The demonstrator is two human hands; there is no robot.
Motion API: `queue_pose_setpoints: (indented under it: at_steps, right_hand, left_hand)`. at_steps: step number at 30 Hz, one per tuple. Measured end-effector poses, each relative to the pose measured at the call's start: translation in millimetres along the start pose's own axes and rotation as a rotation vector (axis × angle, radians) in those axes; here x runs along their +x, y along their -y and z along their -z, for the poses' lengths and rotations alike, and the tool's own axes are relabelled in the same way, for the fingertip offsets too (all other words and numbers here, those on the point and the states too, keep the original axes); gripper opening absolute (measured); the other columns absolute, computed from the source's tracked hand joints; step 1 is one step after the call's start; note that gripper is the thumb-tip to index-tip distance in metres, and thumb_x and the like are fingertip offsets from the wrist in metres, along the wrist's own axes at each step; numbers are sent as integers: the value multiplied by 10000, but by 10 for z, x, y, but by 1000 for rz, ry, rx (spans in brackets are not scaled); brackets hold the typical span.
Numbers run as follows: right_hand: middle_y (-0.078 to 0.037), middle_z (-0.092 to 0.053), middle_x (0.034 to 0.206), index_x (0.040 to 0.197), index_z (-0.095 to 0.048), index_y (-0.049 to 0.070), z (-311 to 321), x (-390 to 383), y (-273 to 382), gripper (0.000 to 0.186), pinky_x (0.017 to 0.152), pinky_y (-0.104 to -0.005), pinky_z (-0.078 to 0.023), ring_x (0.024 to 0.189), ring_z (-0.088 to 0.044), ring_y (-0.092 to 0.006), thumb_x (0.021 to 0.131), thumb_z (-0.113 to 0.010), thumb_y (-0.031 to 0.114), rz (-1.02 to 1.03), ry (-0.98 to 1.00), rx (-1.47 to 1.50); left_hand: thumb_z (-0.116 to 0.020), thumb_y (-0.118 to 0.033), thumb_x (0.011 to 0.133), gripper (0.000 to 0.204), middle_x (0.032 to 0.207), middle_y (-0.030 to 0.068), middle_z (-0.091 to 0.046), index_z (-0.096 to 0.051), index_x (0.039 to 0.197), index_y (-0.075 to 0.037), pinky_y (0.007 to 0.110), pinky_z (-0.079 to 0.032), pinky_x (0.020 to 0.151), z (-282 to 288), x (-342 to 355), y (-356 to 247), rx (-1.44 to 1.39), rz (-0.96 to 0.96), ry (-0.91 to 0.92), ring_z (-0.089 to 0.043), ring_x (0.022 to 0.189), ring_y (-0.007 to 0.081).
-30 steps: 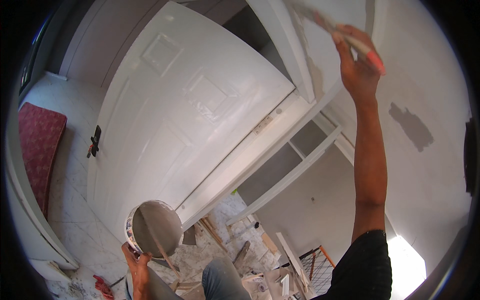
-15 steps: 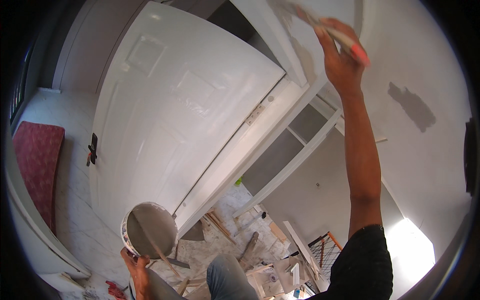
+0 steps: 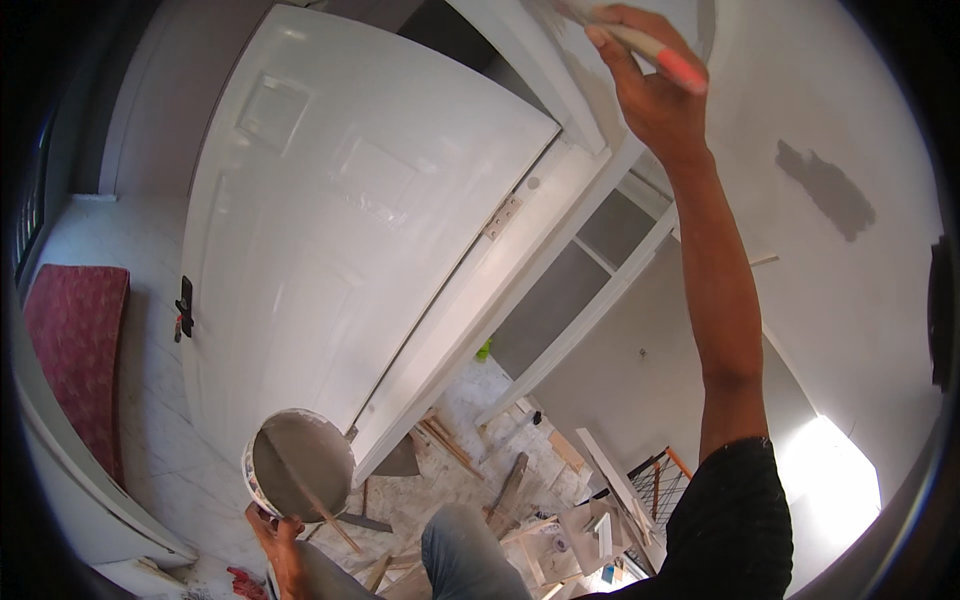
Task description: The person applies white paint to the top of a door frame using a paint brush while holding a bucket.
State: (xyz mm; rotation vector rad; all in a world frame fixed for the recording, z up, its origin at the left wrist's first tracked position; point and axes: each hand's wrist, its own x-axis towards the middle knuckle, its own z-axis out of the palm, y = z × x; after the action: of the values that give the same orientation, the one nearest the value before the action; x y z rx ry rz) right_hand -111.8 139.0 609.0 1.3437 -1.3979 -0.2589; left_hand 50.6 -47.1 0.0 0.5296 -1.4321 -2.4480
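Note:
At the upper right my raised right hand [image 3: 655,85] is closed around a paintbrush [image 3: 645,45] with a pale, red-ended handle. Its bristle end reaches the wall beside the white door frame [image 3: 575,95], where a grey patch shows; the bristles are blurred at the top edge. Low on the left, my left hand [image 3: 280,550] grips the lower rim of a round bucket [image 3: 305,460] of grey paint. A wooden stick [image 3: 310,495] leans in the bucket and pokes out over its rim. The white panelled door [image 3: 350,220] stands just beyond the bucket.
A red mattress-like pad [image 3: 75,360] leans at the far left. Wood offcuts [image 3: 510,490] and planks litter the floor below, near an orange-edged rack [image 3: 665,480]. Another grey patch [image 3: 825,190] marks the right wall. A black handle [image 3: 185,307] juts from the door's edge.
My right hand and the paintbrush have moved up and to the left along the wall. My left hand still holds the bucket, almost in the same place.

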Motion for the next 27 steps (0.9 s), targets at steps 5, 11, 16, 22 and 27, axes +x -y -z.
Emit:
queue_pose_setpoints:
  at_steps: [5,11,16,22,27]
  right_hand:
    - [-70,-730,1013,1016,-720,18,217,-564,-122,148,779,-283,-542,860,-687,-205,871,-752,25,-173,1,-54]
    - [-86,-727,1026,1036,-711,17,112,-326,-159,165,785,-301,-555,889,-697,-207,874,-740,13,-49,-53,10]
    - [-85,-726,1020,1028,-710,15,256,-809,-263,158,769,-298,-553,869,-689,-207,873,-742,16,-239,3,-84]
    - [-93,-722,1024,1032,-704,13,137,-453,-67,158,757,-303,-560,875,-692,-219,876,-729,6,-48,-76,-37]
    - [-107,-715,1019,1038,-692,5,188,-694,-135,191,756,-312,-561,860,-684,-234,854,-729,-34,-96,14,-140]
  left_hand:
    - [-641,-393,769,777,1200,136,-485,-377,1383,2,366,-468,820,-12,25,-3,-21,-33,22,-519,988,224]
    - [-625,-407,767,738,1276,151,-458,-401,1358,-26,400,-463,834,22,-26,-12,17,-18,6,-512,1047,262]
    - [-619,-396,777,721,1260,129,-455,-404,1354,-22,399,-453,827,21,42,99,7,-21,13,-497,1035,246]
    - [-615,-377,781,695,1251,125,-457,-409,1343,-23,412,-450,833,39,34,37,-1,15,-31,-490,1048,244]
    - [-616,-372,772,690,1201,113,-465,-416,1337,-30,384,-450,820,-39,-18,-29,-22,-47,4,-503,1000,219]
